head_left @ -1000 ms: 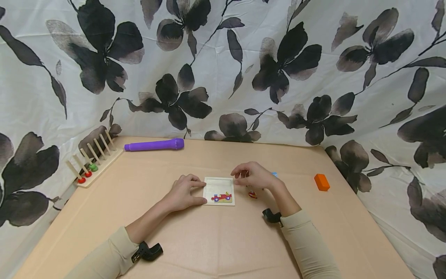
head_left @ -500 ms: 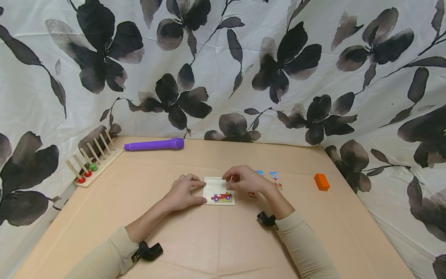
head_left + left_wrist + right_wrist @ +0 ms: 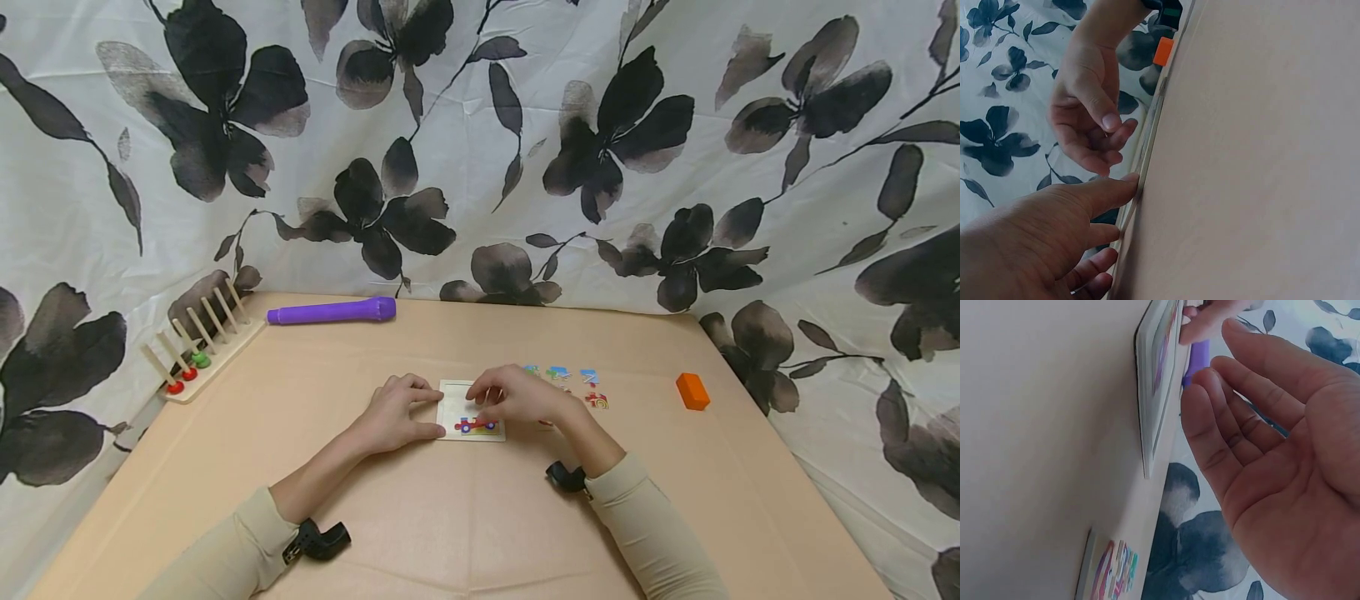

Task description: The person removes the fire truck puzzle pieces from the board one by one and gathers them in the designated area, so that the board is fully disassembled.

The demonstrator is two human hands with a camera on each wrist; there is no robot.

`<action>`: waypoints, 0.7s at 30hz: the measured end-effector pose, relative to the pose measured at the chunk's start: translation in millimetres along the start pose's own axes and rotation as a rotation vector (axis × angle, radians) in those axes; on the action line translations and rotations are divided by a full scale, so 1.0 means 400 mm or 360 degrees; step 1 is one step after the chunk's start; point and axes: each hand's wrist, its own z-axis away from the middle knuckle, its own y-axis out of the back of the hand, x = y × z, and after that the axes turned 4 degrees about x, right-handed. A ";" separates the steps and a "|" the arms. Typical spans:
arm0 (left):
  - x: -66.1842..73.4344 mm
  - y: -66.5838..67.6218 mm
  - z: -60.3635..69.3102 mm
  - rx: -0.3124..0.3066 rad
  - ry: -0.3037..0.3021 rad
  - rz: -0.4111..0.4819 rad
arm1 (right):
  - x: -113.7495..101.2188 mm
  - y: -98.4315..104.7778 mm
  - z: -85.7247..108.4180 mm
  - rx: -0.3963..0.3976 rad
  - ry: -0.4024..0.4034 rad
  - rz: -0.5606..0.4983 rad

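Observation:
A small square puzzle board [image 3: 452,409] with a pale frame lies on the table, with a red-and-yellow vehicle picture [image 3: 467,426] along its near side. My left hand [image 3: 397,415] rests at the board's left edge; its thumb touches the near corner and its fingers lie along the rim, fairly straight. Over the board's right part hovers my right hand [image 3: 525,396], fingers loosely bent. Nothing shows between its thumb and fingers in the right wrist view, where the palm [image 3: 1285,506] faces the camera. It hides part of the board and picture.
Several colourful puzzle pieces [image 3: 597,400] lie right of the board, partly behind the right hand. An orange block [image 3: 692,392] sits farther right. At the back left are a purple tube-like stick [image 3: 330,312] and a wooden peg rack [image 3: 232,343] with red and green beads.
My right hand has moved left, from beside the board to above it, and slightly nearer to me, uncovering more loose pieces. The left hand and the board have stayed in place.

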 end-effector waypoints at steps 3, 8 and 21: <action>-0.002 -0.001 0.000 0.0009 -0.0017 0.0002 | -0.004 -0.007 -0.001 -0.0039 -0.0001 0.0000; -0.002 -0.002 0.000 0.0002 -0.0007 0.0017 | -0.011 -0.018 -0.003 -0.0083 -0.0041 0.0009; -0.002 0.001 -0.001 0.0006 -0.0004 0.0017 | -0.014 -0.038 -0.014 -0.0133 -0.0018 0.0124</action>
